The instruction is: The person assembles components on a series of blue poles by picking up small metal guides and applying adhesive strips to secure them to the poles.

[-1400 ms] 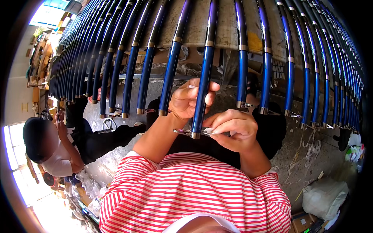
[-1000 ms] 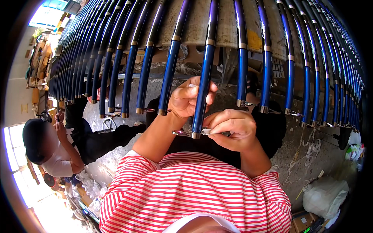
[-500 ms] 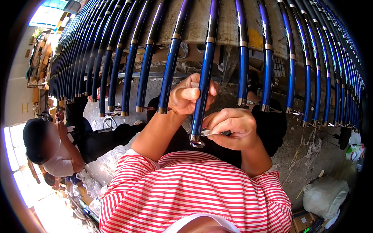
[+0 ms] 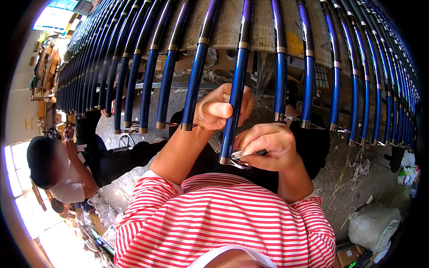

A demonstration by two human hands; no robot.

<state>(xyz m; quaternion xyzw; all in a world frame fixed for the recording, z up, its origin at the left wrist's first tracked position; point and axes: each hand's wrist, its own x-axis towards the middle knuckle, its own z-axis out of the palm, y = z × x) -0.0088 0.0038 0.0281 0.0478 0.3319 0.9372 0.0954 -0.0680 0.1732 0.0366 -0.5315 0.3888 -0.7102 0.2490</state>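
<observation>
My left hand [image 4: 211, 109] is closed around a glossy blue fishing rod [image 4: 234, 102], with the thumb lying across its front. The rod's lower end has a metallic band, and a ring-shaped metal line guide [image 4: 241, 164] sticks out from it to the right. Just right of that end, my right hand [image 4: 270, 145] pinches a small flat pale piece [image 4: 236, 155], its tip close to the guide. Something dark shows between those fingers; its kind is unclear. Whether the pale piece touches the rod cannot be made out.
Many similar blue rods [image 4: 194, 85] hang side by side left and right, some with guides at their ends. A worn wooden board [image 4: 259, 27] lies under them. A co-worker [image 4: 67, 169] sits at the left. A whitish plastic bag [image 4: 374, 225] stands at the lower right.
The rod in my left hand has turned about its length: its ring guide has swung from under the end to the right side. My left fingers have curled further around it.
</observation>
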